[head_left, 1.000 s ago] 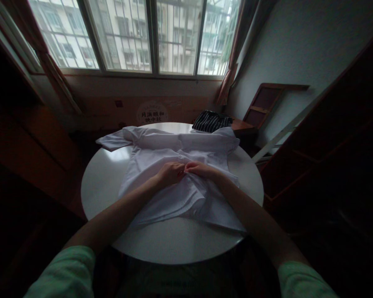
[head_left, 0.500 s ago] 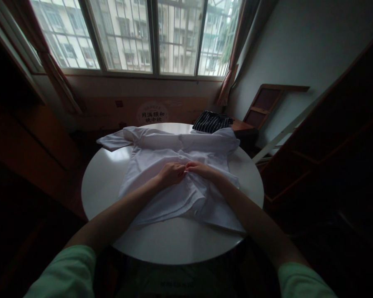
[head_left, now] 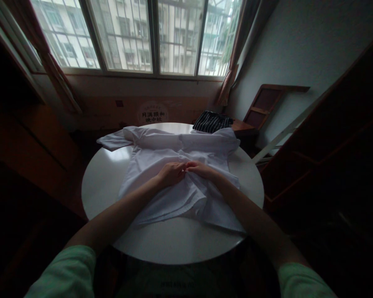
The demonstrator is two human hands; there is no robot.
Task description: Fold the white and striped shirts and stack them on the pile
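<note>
A white short-sleeved shirt (head_left: pixel 155 151) lies spread on a round white table (head_left: pixel 105 182), its collar toward the window and its sleeves out to both sides. My left hand (head_left: pixel 171 172) and my right hand (head_left: pixel 199 169) meet at the middle of the shirt's front, fingertips almost touching. Both pinch the fabric along the front opening. The shirt's lower front is rumpled and folded over near my forearms.
A dark striped cloth (head_left: pixel 211 120) lies on a wooden stand (head_left: pixel 244 126) behind the table on the right. A wooden frame (head_left: pixel 262 103) leans on the right wall. Dark wooden furniture flanks both sides. A barred window (head_left: pixel 149 37) fills the back wall.
</note>
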